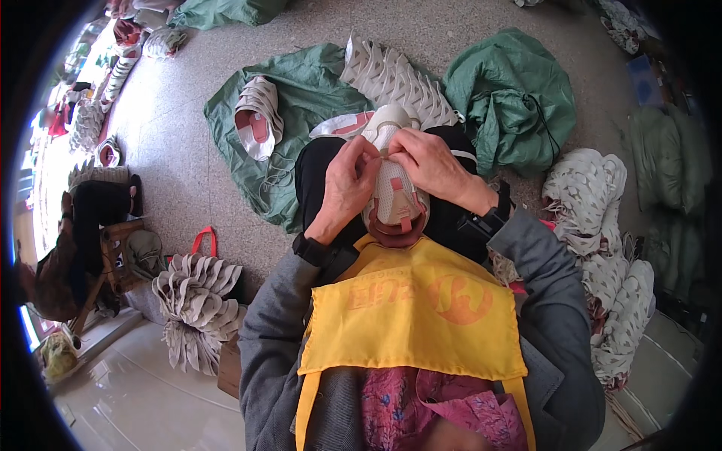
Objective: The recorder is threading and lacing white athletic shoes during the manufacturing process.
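- Two bare hands at one off-white mesh shoe with dusky-pink trim point(387, 184): left hand point(349, 183) along its left side, right hand point(438, 167) along its right.
- Location of shoe: over the lap, between black-trousered legs point(451, 218), just beyond the upper edge of a yellow cloth apron point(338, 331).
- Long axis: directed away from the body, with pale rounded end farthest and dusky-pink end nearest the apron.
- Key relation: shoe directly beneath both sets of fingertips, near mid-length; neither hand clearly nearer.
- State of grip: narrow on both sides, with thumb and forefinger drawn together on the shoe; exact part pinched too small to tell.
- Beyond the hands: crumpled green fabric sheet point(308, 75), with a separate white shoe with pink insole point(258, 120) on top; at right, bunched green fabric sack point(519, 98).
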